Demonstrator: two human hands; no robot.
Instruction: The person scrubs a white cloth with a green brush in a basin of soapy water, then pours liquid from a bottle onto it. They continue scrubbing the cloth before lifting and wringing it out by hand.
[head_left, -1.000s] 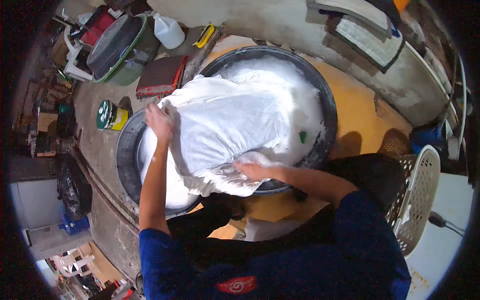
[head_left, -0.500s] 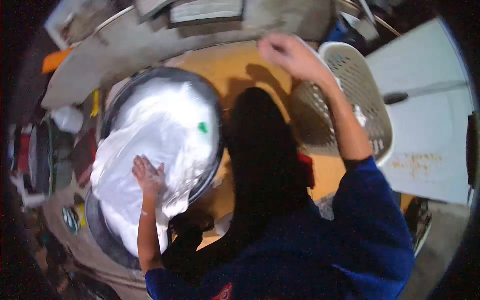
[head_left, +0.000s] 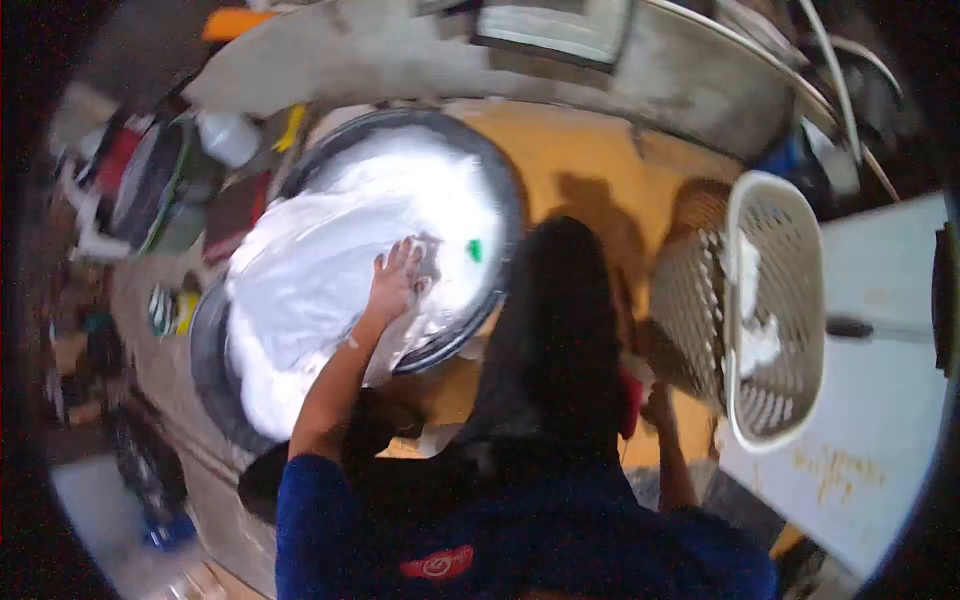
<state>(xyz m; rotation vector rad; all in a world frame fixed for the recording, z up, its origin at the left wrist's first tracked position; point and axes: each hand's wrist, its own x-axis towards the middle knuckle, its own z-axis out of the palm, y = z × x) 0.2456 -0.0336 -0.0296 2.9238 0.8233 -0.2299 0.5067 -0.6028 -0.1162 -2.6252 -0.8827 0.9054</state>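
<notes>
My left hand lies flat with fingers spread on a wet white cloth. The cloth is heaped over a black round basin full of white suds and drapes into a second dark basin at the left. A small green thing floats in the suds just right of my fingers. My right hand hangs low beside my dark-clothed leg, next to a white plastic laundry basket. Its fingers are blurred and dim.
The basket holds a few white cloth pieces. A concrete ledge curves behind the basins on the orange floor. A white jug, a mat and tins crowd the left side. A pale slab lies right.
My right hand has dropped from up by the basket rim to beside my leg. My left hand slid across the cloth toward the green thing. The view swung left.
</notes>
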